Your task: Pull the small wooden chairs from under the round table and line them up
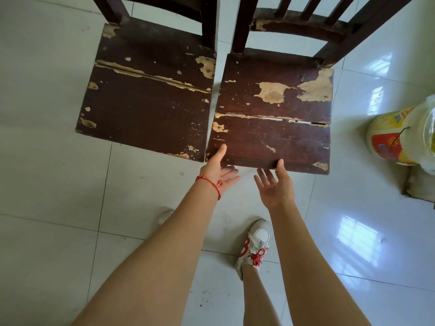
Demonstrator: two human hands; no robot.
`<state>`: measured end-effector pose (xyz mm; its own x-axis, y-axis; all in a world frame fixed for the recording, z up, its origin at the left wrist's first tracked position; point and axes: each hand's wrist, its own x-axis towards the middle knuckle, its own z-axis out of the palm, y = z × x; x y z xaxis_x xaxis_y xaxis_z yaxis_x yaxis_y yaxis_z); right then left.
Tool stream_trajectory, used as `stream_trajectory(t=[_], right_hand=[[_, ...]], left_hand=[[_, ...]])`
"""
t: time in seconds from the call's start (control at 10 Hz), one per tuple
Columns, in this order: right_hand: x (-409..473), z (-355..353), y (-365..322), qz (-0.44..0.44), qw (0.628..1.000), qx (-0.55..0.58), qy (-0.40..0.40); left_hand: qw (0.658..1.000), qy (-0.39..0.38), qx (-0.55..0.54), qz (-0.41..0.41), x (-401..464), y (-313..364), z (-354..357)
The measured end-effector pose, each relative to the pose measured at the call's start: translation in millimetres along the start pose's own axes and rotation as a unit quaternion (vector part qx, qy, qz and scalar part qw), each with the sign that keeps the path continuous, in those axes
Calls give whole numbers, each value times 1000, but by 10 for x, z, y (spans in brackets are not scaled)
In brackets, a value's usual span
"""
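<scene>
1. The right chair stands on the tiled floor; the left chair is just beside it, seats nearly touching.
2. Left hand: thumb on the right chair's front edge, fingers spread wide beneath it.
3. Right hand: likewise, gripping nothing.
4. A yellow-and-red labelled container stands right of that chair; its writing is unreadable.

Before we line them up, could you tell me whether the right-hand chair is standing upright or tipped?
Upright: the right chair shows a level seat, backrest rising behind.
</scene>
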<state>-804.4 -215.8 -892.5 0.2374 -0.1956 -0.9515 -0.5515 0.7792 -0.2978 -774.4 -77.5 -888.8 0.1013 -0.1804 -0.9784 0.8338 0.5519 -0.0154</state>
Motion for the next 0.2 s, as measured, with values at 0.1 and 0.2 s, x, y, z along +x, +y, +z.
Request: stream_trajectory(t=[0.1,0.2], right_hand=[[-141,62,59,52,998,-33,26],[-353,149,54,61,992,-108,24]], left_hand=[[997,-7,70,-25,-178,66,-53],[993,34,111,-10,-390,122,-60]])
